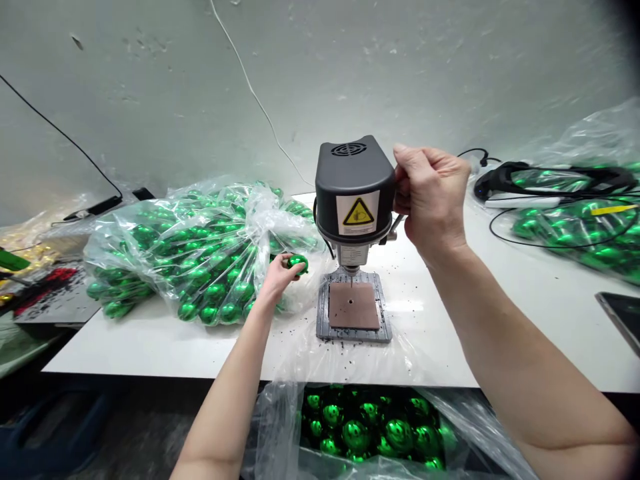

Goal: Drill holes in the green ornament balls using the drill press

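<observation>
Between thumb and fingers, my left hand [281,273] holds a shiny green bauble [298,265], just left of a small bench drill press [354,190]. My right hand [434,193] is closed at the right side of the drill's dark housing, around its feed lever [397,223], most of which the fingers hide. Below the motor, the drill bit [351,279] points down at a brown board [354,317] with a small hole in it. That board lies on the grey slotted base [323,330].
A clear plastic bag of green baubles [200,260] lies on the white table [165,353] at left. Below the front edge sits another plastic-lined lot of green baubles [355,433]. At right are more bagged baubles [560,233], a black headset-like object [550,179] and cables. Dark crumbs surround the base.
</observation>
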Tool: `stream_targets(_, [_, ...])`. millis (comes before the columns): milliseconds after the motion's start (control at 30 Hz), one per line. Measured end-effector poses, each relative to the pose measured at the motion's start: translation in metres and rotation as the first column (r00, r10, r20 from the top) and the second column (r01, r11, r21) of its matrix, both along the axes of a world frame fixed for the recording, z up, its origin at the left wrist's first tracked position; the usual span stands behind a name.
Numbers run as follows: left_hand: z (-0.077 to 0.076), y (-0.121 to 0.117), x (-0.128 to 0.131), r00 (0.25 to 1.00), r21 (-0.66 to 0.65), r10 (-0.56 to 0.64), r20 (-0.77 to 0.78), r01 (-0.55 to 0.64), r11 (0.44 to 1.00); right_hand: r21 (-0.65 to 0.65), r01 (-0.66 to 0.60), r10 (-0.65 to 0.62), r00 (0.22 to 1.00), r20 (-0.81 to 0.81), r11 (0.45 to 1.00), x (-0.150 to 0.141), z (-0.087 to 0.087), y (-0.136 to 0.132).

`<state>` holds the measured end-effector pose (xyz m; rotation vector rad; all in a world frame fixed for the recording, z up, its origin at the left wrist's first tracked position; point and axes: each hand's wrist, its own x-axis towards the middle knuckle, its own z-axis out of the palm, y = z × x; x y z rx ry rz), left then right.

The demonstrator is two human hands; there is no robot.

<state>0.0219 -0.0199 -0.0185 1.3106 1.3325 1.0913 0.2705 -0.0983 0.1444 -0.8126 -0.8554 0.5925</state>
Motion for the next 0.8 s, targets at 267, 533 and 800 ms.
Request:
stream_targets(267, [0.011, -0.072, 0.002, 0.792, -0.412, 0.039, 0.61, 0.275, 0.869, -0.004, -0.004, 0.004, 0.999, 0.042, 1.0, 0.001, -0.001, 0.0])
stream_targets(533, [-0.005, -0.082, 0.026, 0.75, -0.429, 0.106, 0.653, 0.251, 0.868, 0.021, -0.018, 0.017, 0.999, 0.034, 1.0, 0.005, -0.003, 0.003])
stream_targets(800, [-0.016, -0.082, 0.039, 0.818, -0.289, -0.013, 0.575, 0.218, 0.932, -0.024, -0.027, 0.027, 0.999, 0.035, 0.999, 0.008, -0.001, 0.013])
